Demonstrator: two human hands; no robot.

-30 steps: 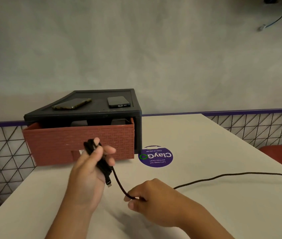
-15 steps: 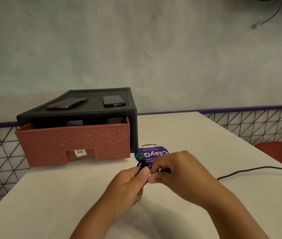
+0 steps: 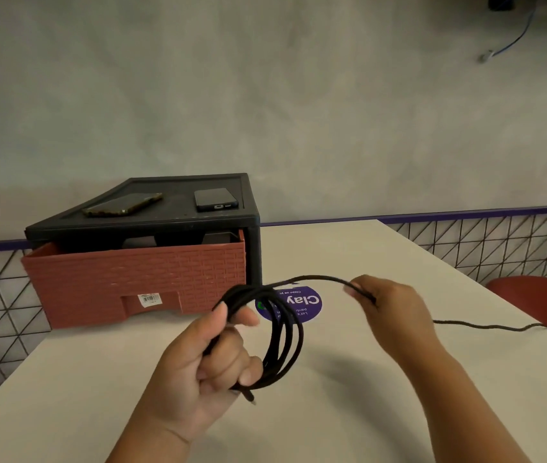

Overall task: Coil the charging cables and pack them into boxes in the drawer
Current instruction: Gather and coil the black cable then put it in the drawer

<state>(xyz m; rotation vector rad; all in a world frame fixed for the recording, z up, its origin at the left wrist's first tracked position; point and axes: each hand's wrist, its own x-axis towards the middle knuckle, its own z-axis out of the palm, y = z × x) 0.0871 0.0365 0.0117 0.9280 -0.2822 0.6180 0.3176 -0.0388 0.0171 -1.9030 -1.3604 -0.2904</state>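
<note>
Likely a canteen or food-court seating area: a plain white worktop point(image 3: 98, 379) with a purple "Clean as y…" sticker point(image 3: 312, 308), a red chair point(image 3: 532, 295) off its right edge, a purple-trimmed wire-mesh partition point(image 3: 482, 242), and a bare grey wall point(image 3: 265, 95).

From my feed only one piece of writing is legible: a round purple sticker point(image 3: 309, 304) on the table point(image 3: 399, 379), just right of the drawer point(image 3: 98, 285). It lies upside down to me. The large white word reads "Clay", followed by a green letter that the cable point(image 3: 285, 332) mostly covers, so I cannot make it out. A small white line along one edge starts "Clean as y" and is cut off by the cable. Two smaller lines on the other side begin "Let's" and "pant" – the rest is hidden. A white label point(image 3: 149, 299) with a barcode sits on the drawer front, its print too small for me to read.
</note>
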